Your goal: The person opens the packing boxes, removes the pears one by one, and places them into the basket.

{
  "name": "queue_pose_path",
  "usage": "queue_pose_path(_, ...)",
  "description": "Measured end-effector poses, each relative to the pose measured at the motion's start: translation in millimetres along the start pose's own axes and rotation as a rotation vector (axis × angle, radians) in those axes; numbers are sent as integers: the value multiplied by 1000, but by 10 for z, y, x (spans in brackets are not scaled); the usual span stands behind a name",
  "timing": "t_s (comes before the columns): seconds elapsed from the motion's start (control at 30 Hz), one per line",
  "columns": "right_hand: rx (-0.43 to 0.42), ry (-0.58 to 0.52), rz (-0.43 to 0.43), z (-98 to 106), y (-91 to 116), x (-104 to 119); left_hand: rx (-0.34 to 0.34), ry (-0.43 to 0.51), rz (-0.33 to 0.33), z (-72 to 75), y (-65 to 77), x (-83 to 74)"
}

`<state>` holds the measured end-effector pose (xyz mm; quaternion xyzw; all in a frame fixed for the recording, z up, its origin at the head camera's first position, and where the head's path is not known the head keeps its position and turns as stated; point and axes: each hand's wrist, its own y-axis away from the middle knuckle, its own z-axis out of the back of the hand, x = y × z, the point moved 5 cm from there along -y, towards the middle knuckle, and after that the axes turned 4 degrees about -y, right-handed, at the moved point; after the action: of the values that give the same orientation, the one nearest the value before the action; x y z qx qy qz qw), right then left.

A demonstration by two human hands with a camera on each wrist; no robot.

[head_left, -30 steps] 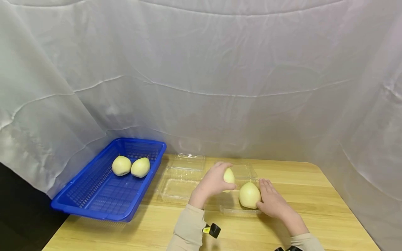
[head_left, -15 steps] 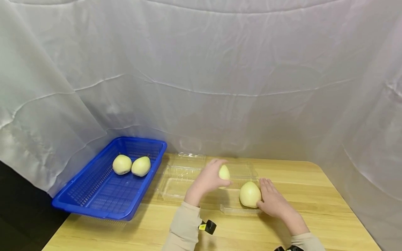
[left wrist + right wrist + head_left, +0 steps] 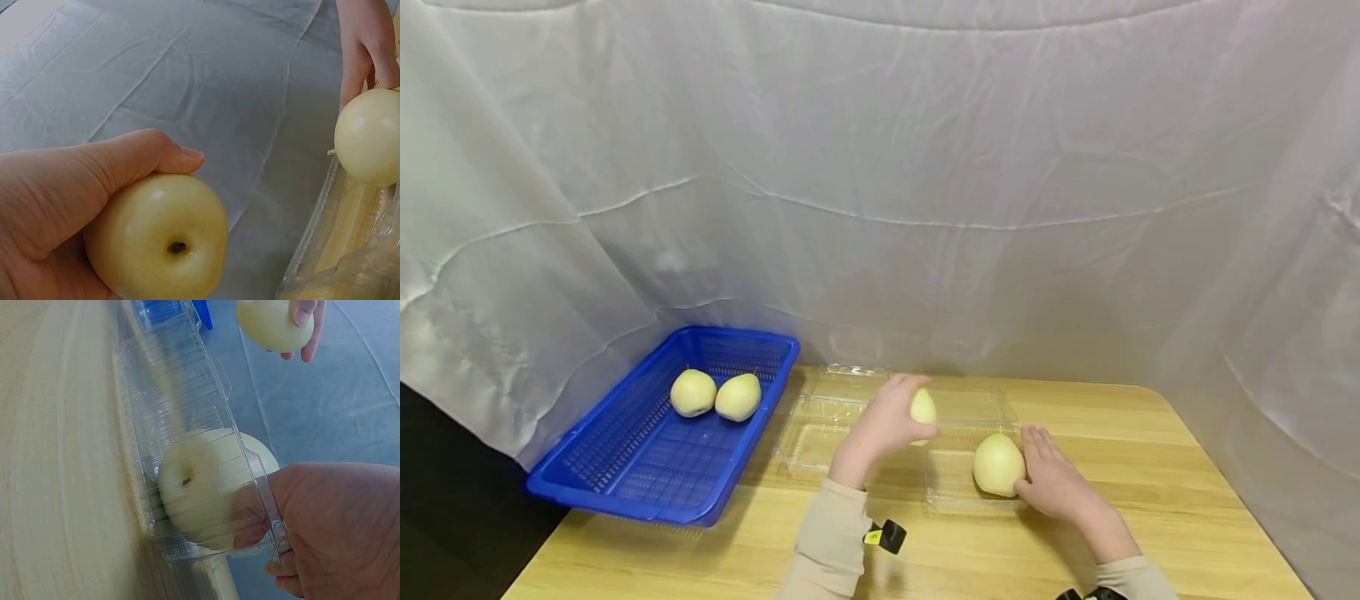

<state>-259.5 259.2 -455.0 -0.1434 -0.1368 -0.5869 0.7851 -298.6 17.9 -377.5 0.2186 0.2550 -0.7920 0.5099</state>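
The left grip (image 3: 887, 422) is clamped on 1 pear (image 3: 922, 415), its thumb over the fruit, which is raised clear of the wooden surface (image 3: 970, 558). The right grip (image 3: 1054, 479) has its thumb and fingers apart: the fingers lie straight along the outer side of 1 clear box (image 3: 947, 483), while the thumb is against a second fruit (image 3: 998, 465) inside that box. Just left of the left grip, and partly behind it in the head view, is another clear box (image 3: 816, 450). Well to the left of both grips stands a blue basket (image 3: 752, 442) with 2 more pears (image 3: 738, 397) side by side. Beyond the grips hangs a pale curtain (image 3: 880, 167).
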Motion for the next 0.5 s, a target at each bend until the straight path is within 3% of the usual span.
queue_pose_path(0.5, -1, -8, 6, -10, 0, -6, -47, 6, -9, 161, 35, 100)
